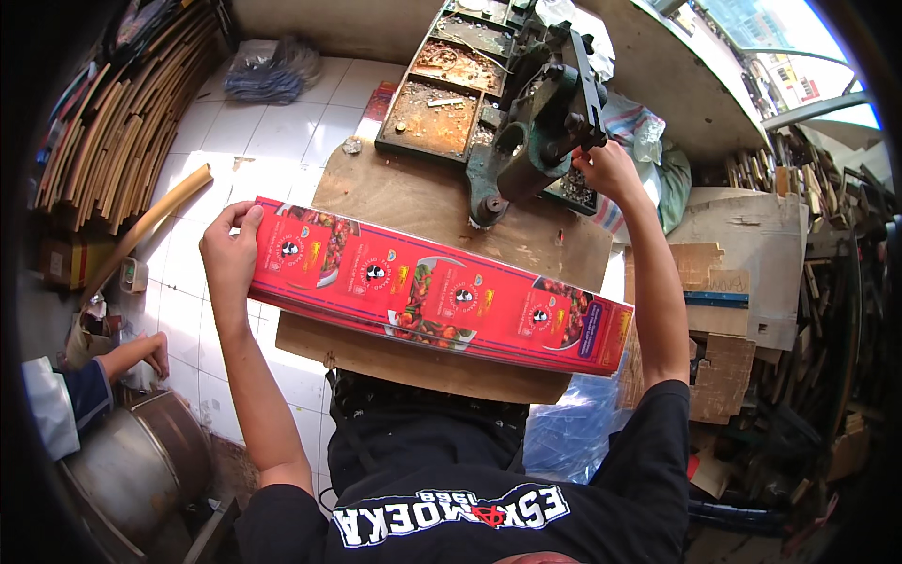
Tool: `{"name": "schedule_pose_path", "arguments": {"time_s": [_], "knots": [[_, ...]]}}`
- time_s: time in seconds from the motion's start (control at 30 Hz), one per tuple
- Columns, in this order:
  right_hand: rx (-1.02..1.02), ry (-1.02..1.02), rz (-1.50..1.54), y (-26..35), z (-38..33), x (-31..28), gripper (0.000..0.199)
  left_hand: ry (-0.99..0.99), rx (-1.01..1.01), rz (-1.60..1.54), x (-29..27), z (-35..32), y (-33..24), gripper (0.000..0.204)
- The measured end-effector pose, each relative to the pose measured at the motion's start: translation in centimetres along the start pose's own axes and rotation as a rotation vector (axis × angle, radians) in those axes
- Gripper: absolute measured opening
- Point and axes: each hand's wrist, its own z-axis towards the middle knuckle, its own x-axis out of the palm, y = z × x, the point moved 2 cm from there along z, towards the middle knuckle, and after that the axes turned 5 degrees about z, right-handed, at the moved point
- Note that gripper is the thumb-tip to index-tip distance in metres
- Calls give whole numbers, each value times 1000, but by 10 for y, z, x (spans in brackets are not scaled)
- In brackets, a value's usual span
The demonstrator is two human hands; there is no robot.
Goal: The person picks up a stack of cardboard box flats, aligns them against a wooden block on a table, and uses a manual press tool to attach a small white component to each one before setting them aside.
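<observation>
My left hand [232,246] grips the left end of a long red printed strip [413,293], thumb on top. The strip, decorated with food pictures and round emblems, slants across the wooden board [376,193] in front of me. Its lower edge looks layered. Beyond it stands a dark green cast-metal hand press [526,155]. My right hand [609,172] is at the right side of the press, fingers closed together beside its upper part. Whatever those fingers hold is hidden or too small to name. Below that hand, a small tray of tiny metal pieces [575,191] sits against the press.
A divided, dirty tray [427,117] with small scraps lies left of the press. Stacked boards [141,122] lean at the far left. A metal drum [141,461] and another person's leg [132,357] are at lower left. Cardboard pieces [719,376] and clear plastic [575,428] lie on the right.
</observation>
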Motion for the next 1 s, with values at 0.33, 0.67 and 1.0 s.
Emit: {"name": "schedule_pose_path", "arguments": {"time_s": [0.33,0.67,1.0], "knots": [[4,-167,197,23,-10,-9,8,-8,2,-11,-1,-1,2,28],[-150,-34,876,109,-51,37,15,-25,38,-24,-1,0,4,26],[-144,-142,745,124,-55,30,17,-34,52,-45,-3,-2,1,25]]}}
